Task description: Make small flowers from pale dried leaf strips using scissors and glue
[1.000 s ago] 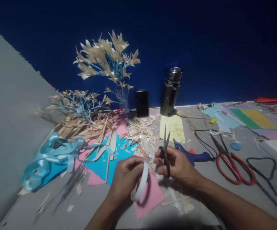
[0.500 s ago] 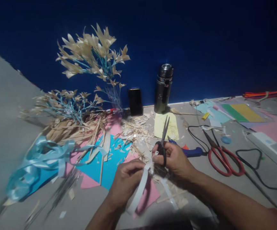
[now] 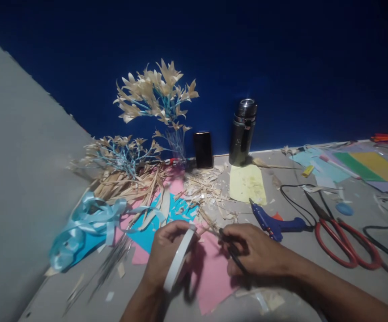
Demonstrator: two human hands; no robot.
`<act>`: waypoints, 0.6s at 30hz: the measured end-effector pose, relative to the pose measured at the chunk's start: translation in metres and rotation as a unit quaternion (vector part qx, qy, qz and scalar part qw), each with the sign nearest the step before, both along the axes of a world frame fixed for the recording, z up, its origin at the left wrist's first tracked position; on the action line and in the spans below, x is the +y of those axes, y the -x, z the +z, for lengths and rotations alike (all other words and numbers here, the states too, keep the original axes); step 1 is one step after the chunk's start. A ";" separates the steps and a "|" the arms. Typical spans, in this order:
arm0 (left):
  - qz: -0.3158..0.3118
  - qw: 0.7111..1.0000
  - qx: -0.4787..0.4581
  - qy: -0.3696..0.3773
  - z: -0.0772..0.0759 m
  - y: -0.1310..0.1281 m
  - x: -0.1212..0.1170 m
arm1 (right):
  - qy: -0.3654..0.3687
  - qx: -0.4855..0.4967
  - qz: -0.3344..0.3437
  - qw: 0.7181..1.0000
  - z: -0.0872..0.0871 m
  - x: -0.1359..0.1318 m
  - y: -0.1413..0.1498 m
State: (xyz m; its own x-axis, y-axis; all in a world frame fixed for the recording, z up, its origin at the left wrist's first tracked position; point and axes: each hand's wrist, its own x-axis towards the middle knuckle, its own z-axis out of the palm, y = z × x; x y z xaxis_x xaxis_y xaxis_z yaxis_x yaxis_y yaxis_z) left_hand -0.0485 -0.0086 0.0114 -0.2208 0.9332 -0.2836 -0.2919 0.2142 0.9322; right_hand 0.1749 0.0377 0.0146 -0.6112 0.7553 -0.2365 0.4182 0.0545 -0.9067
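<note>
My left hand [image 3: 160, 255] is closed on a narrow white band of tape [image 3: 179, 261], which curves down from the fingertips over the front of the hand. To its right, my right hand [image 3: 264, 248] is closed around dark scissors [image 3: 236, 258]; the fingers hide much of them, and whether the blades are parted cannot be seen. The two hands are apart, above a pink sheet [image 3: 212, 277]. Just beyond the right hand lies a blue glue gun [image 3: 276, 223].
Large red-handled scissors [image 3: 344, 241] lie at right. Dry husk scraps [image 3: 203, 190], a yellow sheet [image 3: 247, 183], a flask [image 3: 243, 134] and a phone [image 3: 203, 150] are at the back. Husk flowers [image 3: 156, 91], blue ribbon [image 3: 68, 237] and thin wires [image 3: 111, 264] are at left.
My right hand has drawn away from the left, and the scissors, upright before, now slant down inside it. The white band stays in my left hand. The view has shifted left.
</note>
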 end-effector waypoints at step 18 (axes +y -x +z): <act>-0.120 0.974 0.181 -0.065 0.005 0.007 0.000 | 0.021 -0.033 0.042 0.998 -0.008 0.001 0.007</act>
State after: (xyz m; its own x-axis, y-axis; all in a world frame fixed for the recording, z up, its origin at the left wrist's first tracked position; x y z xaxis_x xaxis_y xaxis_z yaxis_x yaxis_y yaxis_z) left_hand -0.0554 -0.0084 0.0166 -0.0549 0.9930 -0.1046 0.1050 0.1099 0.9884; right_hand 0.1676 0.0388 0.0062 -0.6542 0.6905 -0.3087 0.4732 0.0553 -0.8792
